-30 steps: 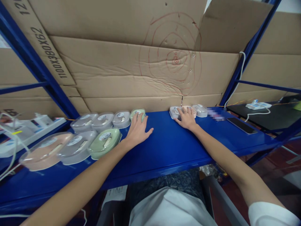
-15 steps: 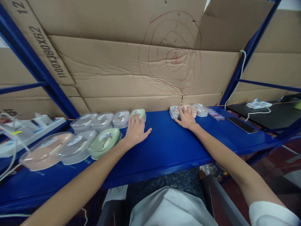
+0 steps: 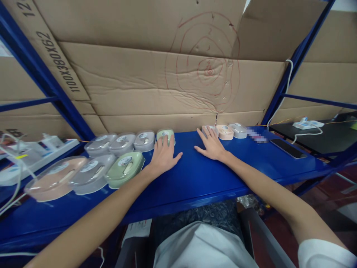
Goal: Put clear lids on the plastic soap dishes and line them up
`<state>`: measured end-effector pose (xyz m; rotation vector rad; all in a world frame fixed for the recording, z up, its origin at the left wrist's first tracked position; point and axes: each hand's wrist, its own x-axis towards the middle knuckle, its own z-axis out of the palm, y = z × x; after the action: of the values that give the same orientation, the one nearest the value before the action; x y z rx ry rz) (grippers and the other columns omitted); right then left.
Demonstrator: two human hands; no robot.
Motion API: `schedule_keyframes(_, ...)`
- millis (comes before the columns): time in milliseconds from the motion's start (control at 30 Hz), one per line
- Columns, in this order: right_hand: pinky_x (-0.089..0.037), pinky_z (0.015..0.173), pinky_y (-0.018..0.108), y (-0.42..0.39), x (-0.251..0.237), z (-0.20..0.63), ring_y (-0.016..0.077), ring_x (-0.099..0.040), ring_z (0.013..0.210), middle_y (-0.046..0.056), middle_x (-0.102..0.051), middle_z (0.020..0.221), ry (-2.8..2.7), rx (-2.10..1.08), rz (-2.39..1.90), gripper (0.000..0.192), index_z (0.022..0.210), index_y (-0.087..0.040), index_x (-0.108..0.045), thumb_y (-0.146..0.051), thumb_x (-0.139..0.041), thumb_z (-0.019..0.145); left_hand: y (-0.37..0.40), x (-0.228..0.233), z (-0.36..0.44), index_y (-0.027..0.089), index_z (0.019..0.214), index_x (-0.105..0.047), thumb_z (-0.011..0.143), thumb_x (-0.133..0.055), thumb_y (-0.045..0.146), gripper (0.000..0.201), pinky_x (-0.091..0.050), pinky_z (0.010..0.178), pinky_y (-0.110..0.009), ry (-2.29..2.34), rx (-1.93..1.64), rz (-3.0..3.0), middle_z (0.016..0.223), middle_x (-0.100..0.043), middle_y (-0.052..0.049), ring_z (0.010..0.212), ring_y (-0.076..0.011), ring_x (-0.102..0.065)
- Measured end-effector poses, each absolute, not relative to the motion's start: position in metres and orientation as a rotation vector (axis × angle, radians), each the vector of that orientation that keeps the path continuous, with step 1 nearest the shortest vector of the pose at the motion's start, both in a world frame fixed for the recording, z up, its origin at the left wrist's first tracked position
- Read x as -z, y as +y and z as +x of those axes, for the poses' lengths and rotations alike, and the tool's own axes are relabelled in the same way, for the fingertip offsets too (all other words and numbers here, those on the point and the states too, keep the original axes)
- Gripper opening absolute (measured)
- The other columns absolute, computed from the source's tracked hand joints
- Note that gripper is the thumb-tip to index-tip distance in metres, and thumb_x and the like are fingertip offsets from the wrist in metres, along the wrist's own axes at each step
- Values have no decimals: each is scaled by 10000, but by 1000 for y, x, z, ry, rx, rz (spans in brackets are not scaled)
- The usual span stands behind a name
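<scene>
My left hand [image 3: 164,154] is open, palm down, its fingertips over the front of a small green lunch box [image 3: 165,133] with a clear lid. My right hand [image 3: 211,144] is spread open, its fingers at a grey lunch box [image 3: 209,130] that they partly cover; whether they touch it I cannot tell. A pink lunch box [image 3: 224,131] and another grey lunch box [image 3: 237,130] stand in a row to its right. Left of my left hand is a larger green lunch box [image 3: 125,169] with a pale utensil under its lid.
More lunch boxes, grey [image 3: 93,174] and pink [image 3: 57,180], stand in two rows on the left of the blue shelf [image 3: 178,186]. A phone [image 3: 288,148] lies at the right. White power strips [image 3: 308,124] and cables sit at both ends. Cardboard [image 3: 139,82] walls the back.
My right hand has shifted left, off the pink lunch box, uncovering it. My left hand has slid slightly right at the small green lunch box.
</scene>
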<state>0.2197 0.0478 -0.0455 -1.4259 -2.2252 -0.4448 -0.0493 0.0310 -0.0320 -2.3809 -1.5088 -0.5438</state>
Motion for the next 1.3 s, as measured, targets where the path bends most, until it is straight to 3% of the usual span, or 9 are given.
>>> schedule_keyframes(267,-306,1299,669,43,52,214,414,-285,1630,207,-297,1756,-2396,183,-1104,827,1698,-182,-304,-559,-593,1021,29,34,-45,3,1589,-379,1005,-591,504,798,-439,1099,-647,-1342,586,-2407,1572,-448,-358,1409,-539,-448)
schedule_keyframes(600,-428,1248,617,35,49,208,394,-383,1592,203,-320,1748,-2489,-40,-980,866,1721,-224,-199,-620,-548,1035,19,28,-42,163,1580,-417,1036,-589,440,633,-430,1190,-589,-914,851,-2715,1497,-547,-207,1399,-392,-509)
schedule_keyframes(1033,-466,1222,572,33,43,207,376,-478,1517,197,-408,1672,-2485,-76,-916,732,1649,-214,-324,-548,-563,1042,9,20,-40,255,1548,-448,1071,-549,391,507,-417,1257,-511,-781,1018,-2949,1538,-529,-131,1457,-306,-517)
schedule_keyframes(1167,-502,1172,540,30,39,205,346,-559,1418,175,-534,1526,-2420,-125,-917,672,1566,-235,-398,-571,-596,1019,11,19,-42,263,1545,-466,1062,-555,385,506,-415,1255,-513,-822,1055,-2912,1515,-542,-122,1442,-307,-524)
schedule_keyframes(1300,-568,997,497,30,34,205,321,-662,1162,148,-619,1332,-2307,-168,-1035,621,1358,-228,-486,-630,-689,931,19,19,-46,234,1491,-530,1053,-551,408,472,-416,1234,-553,-929,1063,-2796,1471,-557,-143,1415,-334,-514)
